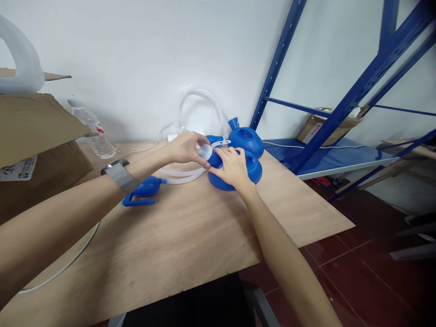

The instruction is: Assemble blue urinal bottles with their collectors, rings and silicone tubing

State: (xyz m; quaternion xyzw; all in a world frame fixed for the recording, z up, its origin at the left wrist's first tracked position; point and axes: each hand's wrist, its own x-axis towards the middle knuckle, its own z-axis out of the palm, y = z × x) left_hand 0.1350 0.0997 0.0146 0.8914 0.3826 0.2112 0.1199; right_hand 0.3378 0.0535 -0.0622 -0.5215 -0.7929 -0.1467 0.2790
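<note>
My left hand [185, 147] is closed around a translucent white cap [205, 152] at the neck of a blue plastic vessel [254, 170] lying on the wooden tabletop [190, 236]. My right hand [231, 167] rests on that vessel's neck and body, its fingers pressed on it. A second blue vessel [245, 138] sits just behind, by the wall. A clear coiled tube [180, 175] runs under my left hand to a blue squeeze bulb [145, 188] lying to the left. A metal watch [120, 175] is on my left wrist.
A cardboard box [30, 150] stands at the left with a white plastic piece [20, 59] on top. A water bottle [93, 131] lies behind it. Blue metal shelving [327, 122] holding a carton [323, 127] rises at the right, above a red tiled floor [357, 277].
</note>
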